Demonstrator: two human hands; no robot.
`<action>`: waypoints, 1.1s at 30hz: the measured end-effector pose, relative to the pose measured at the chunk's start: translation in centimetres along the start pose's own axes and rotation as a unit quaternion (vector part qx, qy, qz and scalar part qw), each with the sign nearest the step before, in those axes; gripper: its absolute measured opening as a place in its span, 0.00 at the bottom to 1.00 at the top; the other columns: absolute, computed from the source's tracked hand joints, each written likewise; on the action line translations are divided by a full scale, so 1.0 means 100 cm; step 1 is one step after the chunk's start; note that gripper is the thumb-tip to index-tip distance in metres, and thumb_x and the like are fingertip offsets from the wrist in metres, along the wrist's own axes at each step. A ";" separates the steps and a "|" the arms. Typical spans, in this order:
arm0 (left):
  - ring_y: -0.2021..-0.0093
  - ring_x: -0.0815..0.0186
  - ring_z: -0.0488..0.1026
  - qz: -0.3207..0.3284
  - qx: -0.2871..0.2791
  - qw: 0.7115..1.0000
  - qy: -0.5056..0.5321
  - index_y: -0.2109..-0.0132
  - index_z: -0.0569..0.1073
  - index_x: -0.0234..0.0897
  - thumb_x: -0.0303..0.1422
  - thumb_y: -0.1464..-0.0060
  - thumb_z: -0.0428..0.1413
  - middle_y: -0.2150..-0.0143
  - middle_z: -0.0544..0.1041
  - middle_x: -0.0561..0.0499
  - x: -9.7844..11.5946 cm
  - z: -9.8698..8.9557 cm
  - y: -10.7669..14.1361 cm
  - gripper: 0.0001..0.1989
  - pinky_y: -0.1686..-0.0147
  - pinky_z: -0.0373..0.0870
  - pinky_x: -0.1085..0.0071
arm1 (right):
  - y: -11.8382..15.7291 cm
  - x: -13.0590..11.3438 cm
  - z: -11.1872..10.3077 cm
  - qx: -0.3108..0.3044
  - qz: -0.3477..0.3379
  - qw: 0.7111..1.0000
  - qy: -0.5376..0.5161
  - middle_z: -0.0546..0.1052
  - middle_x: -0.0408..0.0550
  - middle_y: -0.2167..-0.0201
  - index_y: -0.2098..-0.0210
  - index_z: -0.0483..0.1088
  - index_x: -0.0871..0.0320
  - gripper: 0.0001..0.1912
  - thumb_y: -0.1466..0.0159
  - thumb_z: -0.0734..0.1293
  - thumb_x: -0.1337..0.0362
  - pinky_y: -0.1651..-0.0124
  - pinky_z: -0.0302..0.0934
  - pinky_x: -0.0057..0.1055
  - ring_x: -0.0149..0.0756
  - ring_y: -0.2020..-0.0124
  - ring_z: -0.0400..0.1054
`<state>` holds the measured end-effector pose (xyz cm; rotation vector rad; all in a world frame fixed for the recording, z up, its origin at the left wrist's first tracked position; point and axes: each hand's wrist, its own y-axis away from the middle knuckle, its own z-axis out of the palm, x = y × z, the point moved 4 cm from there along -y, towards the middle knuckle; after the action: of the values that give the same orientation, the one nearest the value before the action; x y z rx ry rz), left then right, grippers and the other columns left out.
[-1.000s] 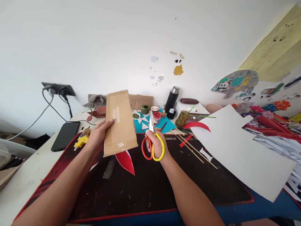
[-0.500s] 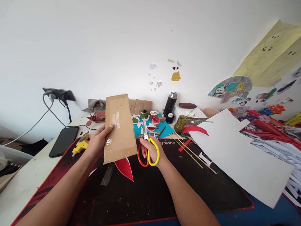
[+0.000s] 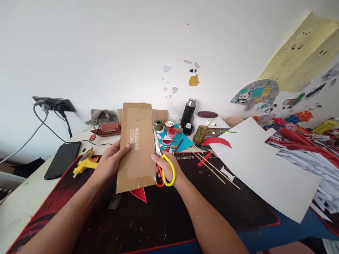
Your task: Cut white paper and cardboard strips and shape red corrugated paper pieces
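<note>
A brown cardboard piece [image 3: 140, 155] printed "PRESSURE COOKER" is held up over the dark mat. My left hand [image 3: 112, 158] grips its left edge, thumb on the front face. My right hand [image 3: 169, 169] holds scissors [image 3: 169, 173] with one red and one yellow handle, blades pointing up beside the cardboard's right edge. The right thumb touches that edge too. Below the cardboard, a red leaf-shaped piece [image 3: 140, 194] lies partly hidden on the mat.
A yellow glue gun [image 3: 86, 163] and black phone [image 3: 62, 161] lie at the left. Paint jars [image 3: 158, 125], a black bottle [image 3: 189, 113] and a jar of murky liquid [image 3: 199, 135] stand behind. Thin sticks [image 3: 212, 169] and large white paper [image 3: 270, 169] lie right.
The cardboard has turned to face the camera more squarely. My right hand has come to its right edge with the scissors, and the view has shifted slightly.
</note>
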<state>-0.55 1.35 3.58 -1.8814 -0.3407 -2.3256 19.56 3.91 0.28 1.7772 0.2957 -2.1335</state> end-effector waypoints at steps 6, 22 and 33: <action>0.62 0.50 0.85 -0.030 -0.003 0.999 0.036 0.57 0.81 0.38 0.47 0.58 0.75 0.60 0.87 0.43 -0.004 0.001 -0.001 0.25 0.69 0.81 0.65 | 0.001 -0.003 -0.001 -0.019 -0.011 1.000 -0.020 0.68 0.37 0.86 0.77 0.68 0.54 0.22 0.38 0.73 0.45 0.83 0.54 0.28 0.31 0.87 0.60; 0.48 0.48 0.84 0.084 0.094 0.986 0.107 0.52 0.78 0.42 0.43 0.48 0.69 0.53 0.87 0.48 -0.006 -0.015 -0.021 0.18 0.56 0.85 0.61 | -0.003 0.001 -0.001 -0.016 -0.032 0.998 -0.046 0.69 0.38 0.87 0.75 0.64 0.54 0.29 0.34 0.71 0.37 0.82 0.51 0.27 0.28 0.88 0.59; 0.47 0.49 0.82 0.100 0.057 0.985 0.129 0.52 0.80 0.41 0.46 0.54 0.75 0.50 0.86 0.46 -0.008 -0.009 -0.016 0.25 0.55 0.83 0.61 | -0.003 -0.001 -0.001 0.025 -0.052 0.998 -0.037 0.68 0.38 0.86 0.75 0.65 0.55 0.25 0.36 0.74 0.44 0.82 0.49 0.26 0.27 0.88 0.58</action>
<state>-1.62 2.64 2.50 -1.4669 -0.2371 -2.3211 19.57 4.23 0.33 1.7405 0.3241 -2.2919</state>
